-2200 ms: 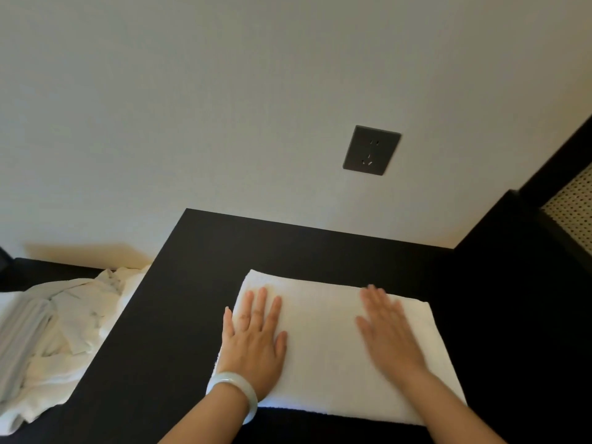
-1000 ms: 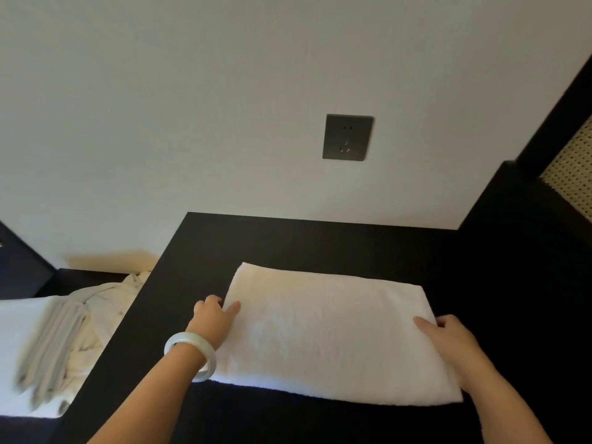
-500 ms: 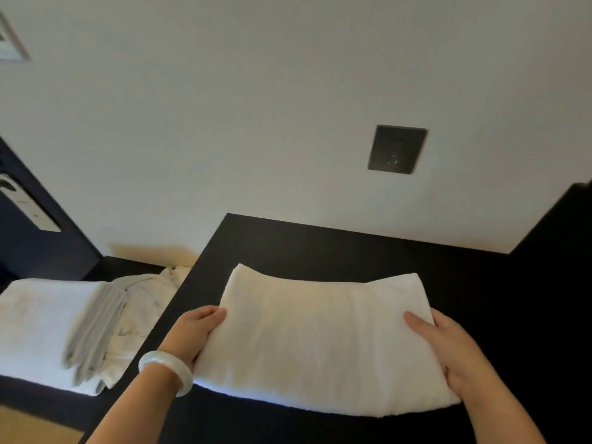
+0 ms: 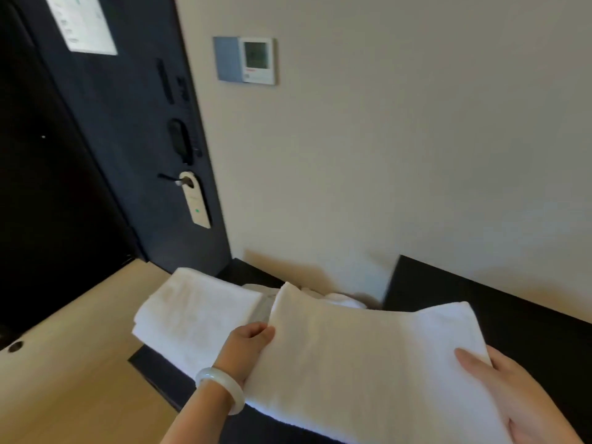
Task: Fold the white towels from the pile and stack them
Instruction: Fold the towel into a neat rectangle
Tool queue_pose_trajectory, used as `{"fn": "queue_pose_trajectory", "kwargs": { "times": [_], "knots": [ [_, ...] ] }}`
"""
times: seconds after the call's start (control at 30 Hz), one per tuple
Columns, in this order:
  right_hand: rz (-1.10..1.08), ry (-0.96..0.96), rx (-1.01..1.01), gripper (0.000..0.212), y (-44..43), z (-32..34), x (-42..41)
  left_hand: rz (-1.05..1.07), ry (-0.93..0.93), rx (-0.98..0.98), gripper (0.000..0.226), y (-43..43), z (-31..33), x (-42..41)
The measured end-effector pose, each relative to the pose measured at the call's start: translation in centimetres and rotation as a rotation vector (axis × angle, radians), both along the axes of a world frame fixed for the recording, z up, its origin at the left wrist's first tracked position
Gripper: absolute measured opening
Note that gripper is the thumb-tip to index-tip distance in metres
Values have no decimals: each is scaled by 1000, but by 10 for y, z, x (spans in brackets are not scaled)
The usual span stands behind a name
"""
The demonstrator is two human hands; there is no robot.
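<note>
A folded white towel (image 4: 368, 363) is lifted off the black table (image 4: 512, 312), held by both ends. My left hand (image 4: 246, 347), with a pale bangle on the wrist, grips its left edge. My right hand (image 4: 509, 389) grips its right end, thumb on top. To the left lies a folded white towel stack (image 4: 195, 312) on a lower black surface. Behind the lifted towel, a bit of the crumpled white pile (image 4: 339, 298) shows.
A dark door (image 4: 121, 139) with a handle and a hanging tag (image 4: 195, 200) stands at the left. A thermostat panel (image 4: 246, 60) is on the cream wall. Light wooden floor (image 4: 64, 363) lies at the lower left.
Both hands went from pressing flat on the towel to gripping its ends, lifted it off the table and carried it left. The view has swung left, bringing the door and the folded stack in.
</note>
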State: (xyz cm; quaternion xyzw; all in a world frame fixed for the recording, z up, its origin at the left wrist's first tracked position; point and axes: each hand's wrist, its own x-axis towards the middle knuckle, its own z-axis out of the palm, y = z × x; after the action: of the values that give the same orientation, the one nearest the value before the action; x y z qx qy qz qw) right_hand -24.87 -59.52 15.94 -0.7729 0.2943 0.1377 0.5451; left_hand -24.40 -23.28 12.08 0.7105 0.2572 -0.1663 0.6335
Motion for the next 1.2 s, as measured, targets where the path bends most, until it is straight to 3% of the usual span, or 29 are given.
{"fn": "queue_pose_trajectory", "kwargs": {
  "times": [0.17,0.33,0.47,0.6,0.73,0.87,1.03,1.2],
  "knots": [
    [65,-19,-15,34,131,-24,37,-39,11,103,28,130,-25,33],
    [66,-15,58,21,241,-69,70,-63,17,334,17,225,-56,83],
    [100,-7,165,19,297,-100,92,-236,23,569,12,277,-70,129],
    [82,-48,217,22,328,-123,115,-248,-9,629,14,323,-72,180],
    [67,-8,189,10,349,-165,131,-244,36,758,14,349,-112,211],
    [5,70,127,24,354,-208,136,-307,175,788,36,347,-173,205],
    [-14,111,152,32,347,-229,136,-177,147,789,32,354,-194,202],
    [-19,91,138,25,348,-228,138,-162,142,799,33,353,-197,199]
  ]
}}
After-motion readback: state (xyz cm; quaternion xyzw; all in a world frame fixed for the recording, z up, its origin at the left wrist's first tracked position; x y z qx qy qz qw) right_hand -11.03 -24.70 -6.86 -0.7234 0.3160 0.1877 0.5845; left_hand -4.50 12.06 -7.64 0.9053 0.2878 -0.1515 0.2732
